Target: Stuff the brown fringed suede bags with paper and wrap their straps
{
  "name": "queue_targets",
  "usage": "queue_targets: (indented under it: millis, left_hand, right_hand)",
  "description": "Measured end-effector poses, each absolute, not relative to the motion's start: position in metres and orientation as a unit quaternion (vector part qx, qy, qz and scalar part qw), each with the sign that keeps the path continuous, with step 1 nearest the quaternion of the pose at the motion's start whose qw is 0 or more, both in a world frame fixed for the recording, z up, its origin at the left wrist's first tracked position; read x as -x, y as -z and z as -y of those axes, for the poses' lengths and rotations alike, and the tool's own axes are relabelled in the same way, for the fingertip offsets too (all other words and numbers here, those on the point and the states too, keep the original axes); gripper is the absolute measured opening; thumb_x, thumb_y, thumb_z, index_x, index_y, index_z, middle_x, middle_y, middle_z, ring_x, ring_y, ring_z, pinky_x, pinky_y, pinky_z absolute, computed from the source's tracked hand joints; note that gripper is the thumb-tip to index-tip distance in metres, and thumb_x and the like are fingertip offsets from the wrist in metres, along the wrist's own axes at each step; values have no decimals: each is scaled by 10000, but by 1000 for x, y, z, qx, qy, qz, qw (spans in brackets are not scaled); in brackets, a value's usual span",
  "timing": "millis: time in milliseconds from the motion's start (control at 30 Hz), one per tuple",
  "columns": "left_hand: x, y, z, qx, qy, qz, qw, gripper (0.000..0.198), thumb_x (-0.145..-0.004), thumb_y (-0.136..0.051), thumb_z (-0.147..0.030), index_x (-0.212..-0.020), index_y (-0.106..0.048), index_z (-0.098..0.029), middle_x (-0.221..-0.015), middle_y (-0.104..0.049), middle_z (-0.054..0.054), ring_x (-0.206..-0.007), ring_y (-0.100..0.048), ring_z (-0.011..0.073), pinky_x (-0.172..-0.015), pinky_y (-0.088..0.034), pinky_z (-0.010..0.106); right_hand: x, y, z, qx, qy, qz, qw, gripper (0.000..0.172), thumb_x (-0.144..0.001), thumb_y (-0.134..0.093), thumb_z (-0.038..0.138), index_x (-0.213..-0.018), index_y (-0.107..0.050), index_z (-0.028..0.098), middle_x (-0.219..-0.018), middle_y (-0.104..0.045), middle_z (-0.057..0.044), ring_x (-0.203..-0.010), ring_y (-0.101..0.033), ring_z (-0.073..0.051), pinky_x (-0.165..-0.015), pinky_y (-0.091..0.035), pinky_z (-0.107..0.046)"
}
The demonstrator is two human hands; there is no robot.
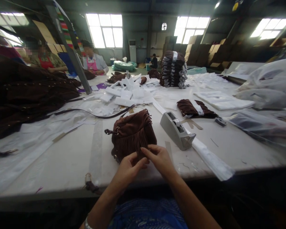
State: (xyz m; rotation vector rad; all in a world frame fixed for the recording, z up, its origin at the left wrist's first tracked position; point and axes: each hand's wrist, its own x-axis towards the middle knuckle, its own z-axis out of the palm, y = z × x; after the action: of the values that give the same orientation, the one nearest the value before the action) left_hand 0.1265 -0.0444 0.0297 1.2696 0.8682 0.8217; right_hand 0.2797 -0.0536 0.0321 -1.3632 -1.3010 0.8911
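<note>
A brown fringed handbag (133,132) rests on the white table in front of me, its fringe hanging down the side that faces me. At its lower front edge, my left hand (131,167) has thumb and fingers closed on the fringe. My right hand (160,159) pinches strands of the same fringe just to the right, and the fingertips of both hands nearly meet. Exactly which strands each hand grips is hard to make out. A grey tape dispenser (177,130) stands right of the bag. Near the table's front edge lies a dark strap with a metal buckle (88,179).
White paper packets (131,92) are heaped behind the bag. A banded brown fringed bundle (196,108) lies back right, before a tall brown stack (173,70). Brown bags (26,92) pile up at left beside a metal post (73,47). Co-workers (92,62) sit across the table.
</note>
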Motion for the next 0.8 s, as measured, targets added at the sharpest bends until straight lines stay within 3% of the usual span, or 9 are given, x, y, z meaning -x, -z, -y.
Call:
queue_targets:
  millis: [200,300,400,467,533,633,700,800]
  left_hand:
    - [-122,-19,45,-516,-376,-409,652,367,-842,-657,-485,-907,-707,-128,-832,-712,83,-664,-643,153,-596,-525,238]
    - [-115,-22,53,-570,-335,-437,610,358,-835,-644,-507,-900,-692,-158,-748,-714,63,-611,-657,182,-557,-521,261]
    - [-101,-38,59,-675,-344,-498,422,255,-828,-670,-460,-846,-705,-208,-675,-701,32,-579,-647,188,-594,-510,273]
    - [-95,-53,50,-725,-399,-490,276,188,-866,-639,-403,-905,-723,-240,-829,-736,44,-724,-681,205,-731,-522,289]
    - [-97,-68,25,-779,-432,-419,176,249,-925,-559,-350,-1117,-695,-267,-1158,-700,60,-1052,-651,237,-960,-469,326]
    - [-116,-84,-36,-895,-347,-269,72,421,-964,-490,-358,-1371,-541,-268,-1531,-408,39,-1425,-332,271,-1186,-211,440]
    - [-137,-88,-80,-950,-248,-185,43,492,-968,-480,-409,-1444,-448,-287,-1595,-277,23,-1481,-190,281,-1205,-102,482]
    - [-170,-82,-131,-969,-173,-164,70,565,-989,-402,-468,-1519,-286,-308,-1631,-146,26,-1486,-174,269,-1197,-142,465]
  right_hand:
    - [-280,-28,52,524,-459,510,504,393,-891,-601,517,-759,-686,157,-537,-486,37,-499,-432,-101,-475,-325,-220]
    - [-288,-31,57,559,-342,583,481,405,-945,-522,500,-794,-704,171,-621,-616,-14,-536,-542,-134,-535,-416,-247]
    - [-298,-42,61,588,-135,609,515,268,-968,-525,382,-988,-714,194,-872,-714,-65,-714,-645,-179,-708,-498,-292]
    - [-302,-48,57,561,-52,632,532,222,-974,-519,300,-1081,-694,213,-1020,-711,-76,-885,-666,-202,-842,-511,-322]
    - [-304,-50,50,512,-22,684,519,235,-974,-510,243,-1134,-681,233,-1094,-699,-73,-1012,-649,-209,-934,-501,-341]
    - [-304,-42,40,452,15,754,477,300,-960,-512,180,-1212,-657,253,-1149,-687,-67,-1056,-633,-208,-968,-504,-361]
    - [-304,-34,38,440,47,772,457,367,-951,-494,128,-1265,-628,262,-1190,-671,-69,-1083,-617,-212,-983,-502,-378]
    - [-306,-24,39,457,81,771,436,447,-942,-458,69,-1322,-581,267,-1268,-621,-82,-1170,-567,-223,-1032,-473,-410]
